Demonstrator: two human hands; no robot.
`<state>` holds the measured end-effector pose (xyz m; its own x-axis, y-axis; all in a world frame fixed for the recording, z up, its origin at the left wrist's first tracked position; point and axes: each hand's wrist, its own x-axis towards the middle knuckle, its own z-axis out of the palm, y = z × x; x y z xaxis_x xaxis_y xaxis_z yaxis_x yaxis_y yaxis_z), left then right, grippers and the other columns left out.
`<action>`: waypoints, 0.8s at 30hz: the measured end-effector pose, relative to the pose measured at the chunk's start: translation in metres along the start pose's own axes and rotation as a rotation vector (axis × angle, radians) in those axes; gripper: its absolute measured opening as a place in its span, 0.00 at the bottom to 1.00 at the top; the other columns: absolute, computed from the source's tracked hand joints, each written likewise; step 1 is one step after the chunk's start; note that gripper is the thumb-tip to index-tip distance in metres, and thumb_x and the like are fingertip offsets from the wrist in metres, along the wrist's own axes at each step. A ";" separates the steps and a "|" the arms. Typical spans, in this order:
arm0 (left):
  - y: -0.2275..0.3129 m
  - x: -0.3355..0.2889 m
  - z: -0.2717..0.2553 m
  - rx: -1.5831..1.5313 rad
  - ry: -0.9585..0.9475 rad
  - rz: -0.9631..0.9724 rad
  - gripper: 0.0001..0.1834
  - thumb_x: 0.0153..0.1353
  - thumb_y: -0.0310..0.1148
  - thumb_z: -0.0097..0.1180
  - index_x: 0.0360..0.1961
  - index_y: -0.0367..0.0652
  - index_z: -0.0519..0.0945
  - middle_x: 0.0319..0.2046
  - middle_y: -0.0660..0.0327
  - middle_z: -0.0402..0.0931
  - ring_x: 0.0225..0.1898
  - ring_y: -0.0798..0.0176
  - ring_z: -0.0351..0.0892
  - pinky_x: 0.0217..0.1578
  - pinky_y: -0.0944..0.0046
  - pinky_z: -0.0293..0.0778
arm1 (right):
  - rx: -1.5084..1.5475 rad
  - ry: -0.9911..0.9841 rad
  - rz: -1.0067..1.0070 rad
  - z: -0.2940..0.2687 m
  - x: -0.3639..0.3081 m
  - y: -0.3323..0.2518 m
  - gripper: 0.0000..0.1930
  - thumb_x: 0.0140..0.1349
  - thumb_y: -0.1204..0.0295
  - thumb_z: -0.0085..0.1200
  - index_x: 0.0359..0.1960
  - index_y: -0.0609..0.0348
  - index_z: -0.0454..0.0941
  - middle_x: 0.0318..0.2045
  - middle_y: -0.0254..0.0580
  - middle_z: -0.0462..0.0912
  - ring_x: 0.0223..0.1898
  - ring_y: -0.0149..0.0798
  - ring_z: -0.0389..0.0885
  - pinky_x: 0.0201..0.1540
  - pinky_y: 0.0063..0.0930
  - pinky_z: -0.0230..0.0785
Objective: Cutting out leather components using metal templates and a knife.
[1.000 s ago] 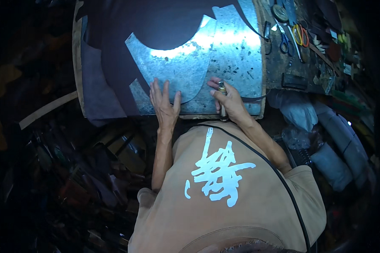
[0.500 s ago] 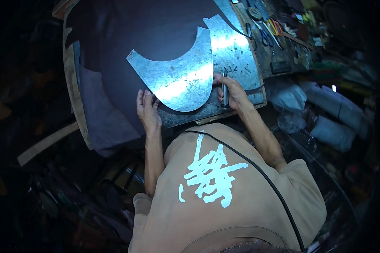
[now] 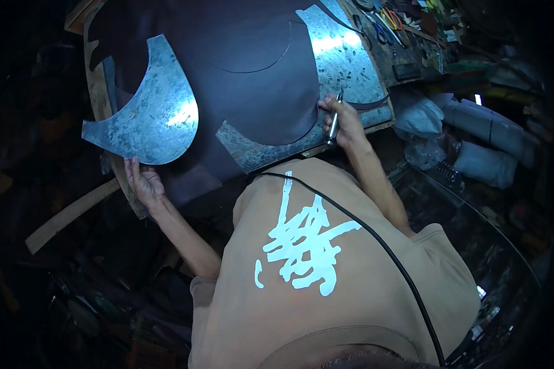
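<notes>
My left hand [image 3: 143,183] pinches the lower edge of a curved sheet-metal template [image 3: 157,117], wide and rounded at one end with a concave cut. The template is over the left part of a dark brown leather sheet [image 3: 240,37]. In my right hand [image 3: 346,120] is a slim silver metal-handled tool [image 3: 333,126], whose working tip I cannot make out. The thumb and forefinger of that hand are at the leather's right edge. A thin curved cut line shows in the leather, and its near edge follows a rounded outline over the grey speckled metal work surface [image 3: 252,150].
Scissors [image 3: 380,32] and other hand tools lie on a side bench at the upper right. Plastic-wrapped rolls [image 3: 483,175] and bags sit right of the table. A wooden strip [image 3: 74,215] juts out at the left. A black cable [image 3: 388,246] runs across my shirt.
My left hand has carried the metal template leftward and turned it, uncovering the cut outline in the leather. My right hand has shifted slightly, and the tool in it has tilted.
</notes>
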<state>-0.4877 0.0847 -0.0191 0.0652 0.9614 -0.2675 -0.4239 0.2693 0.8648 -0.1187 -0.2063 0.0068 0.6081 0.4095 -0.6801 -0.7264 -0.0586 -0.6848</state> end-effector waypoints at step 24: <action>-0.066 -0.023 0.077 0.149 0.073 -0.044 0.25 0.66 0.28 0.53 0.63 0.33 0.66 0.60 0.49 0.69 0.59 0.53 0.70 0.58 0.53 0.67 | -0.737 0.242 -0.617 -0.051 0.037 -0.119 0.10 0.60 0.69 0.56 0.35 0.64 0.79 0.22 0.32 0.78 0.23 0.25 0.74 0.26 0.25 0.66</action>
<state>-0.3914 0.0498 -0.0369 0.0130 0.9431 -0.3322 -0.2829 0.3221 0.9034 0.0065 -0.2308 0.0495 0.9216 0.3663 -0.1286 0.0702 -0.4830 -0.8728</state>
